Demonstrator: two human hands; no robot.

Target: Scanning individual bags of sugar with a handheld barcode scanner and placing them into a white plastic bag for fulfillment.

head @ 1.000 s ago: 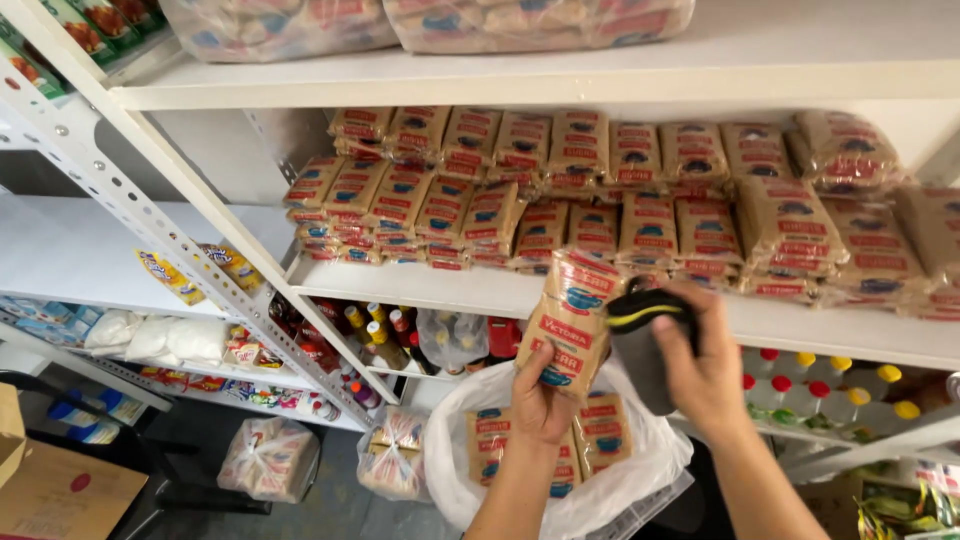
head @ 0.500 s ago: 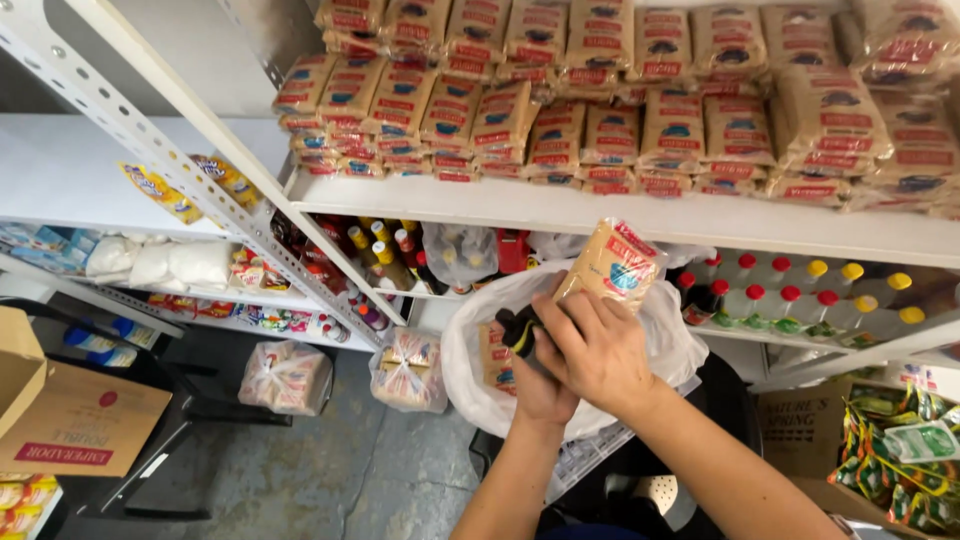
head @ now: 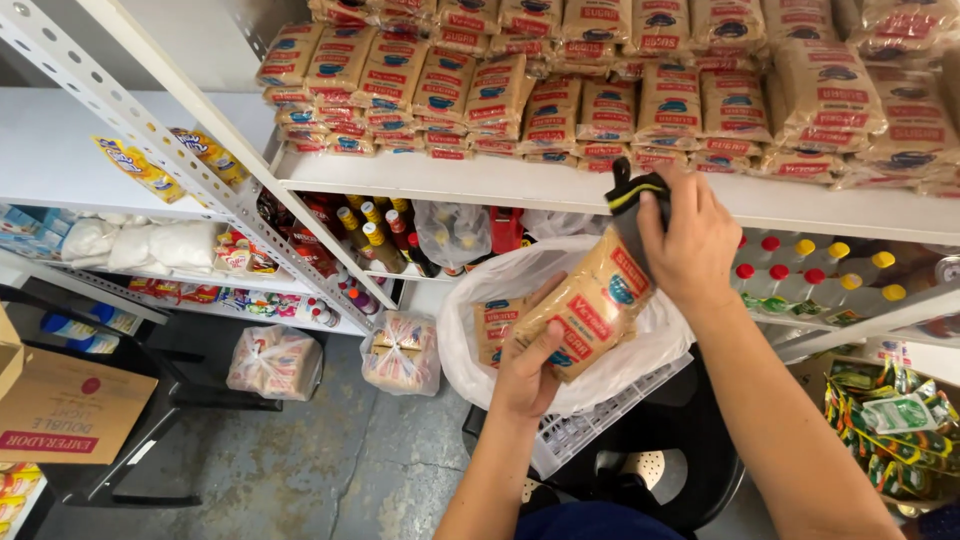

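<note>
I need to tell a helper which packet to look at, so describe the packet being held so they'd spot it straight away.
Look below the white shelf stacked with tan packets, to the white bag on a crate. Just above the bag, the left hand grips a tan packet from below while the right hand presses a black device to its top. It is the only packet held in hands, tilted.

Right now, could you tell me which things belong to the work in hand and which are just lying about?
In hand:
left hand holding brown packet
right hand holding black device
open white bag
shelf stack of packets

Lying about:
cardboard box
sauce bottles
tied bags on floor
</note>
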